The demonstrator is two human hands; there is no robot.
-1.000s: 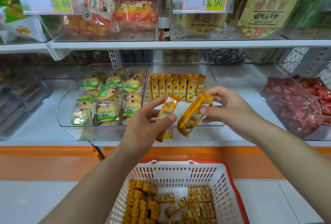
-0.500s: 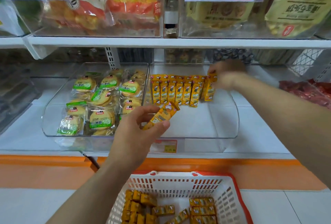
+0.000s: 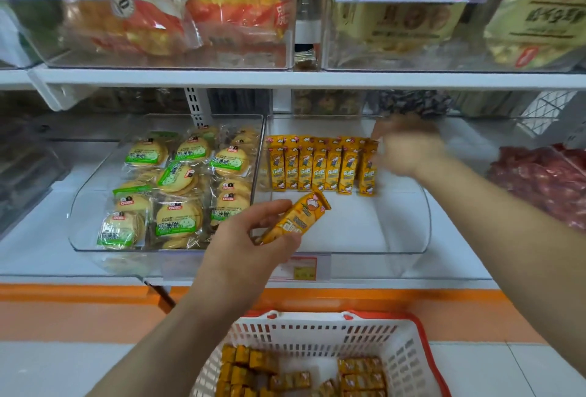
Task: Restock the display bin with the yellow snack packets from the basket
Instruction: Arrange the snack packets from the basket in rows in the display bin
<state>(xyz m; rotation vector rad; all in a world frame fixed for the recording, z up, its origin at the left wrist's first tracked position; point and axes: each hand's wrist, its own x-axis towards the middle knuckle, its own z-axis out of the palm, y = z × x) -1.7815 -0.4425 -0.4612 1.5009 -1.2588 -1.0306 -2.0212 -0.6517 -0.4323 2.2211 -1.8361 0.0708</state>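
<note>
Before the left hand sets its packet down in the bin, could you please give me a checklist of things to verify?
1. Left hand grips the yellow snack packet firmly: ok.
2. Clear display bin has bare floor in front of the row of packets: ok.
3. Row of packets lies side by side along the back: ok.
4. Right hand is clear of the row's right end: cannot tell, it is blurred.
5. Basket holds more yellow packets for later: ok.
</note>
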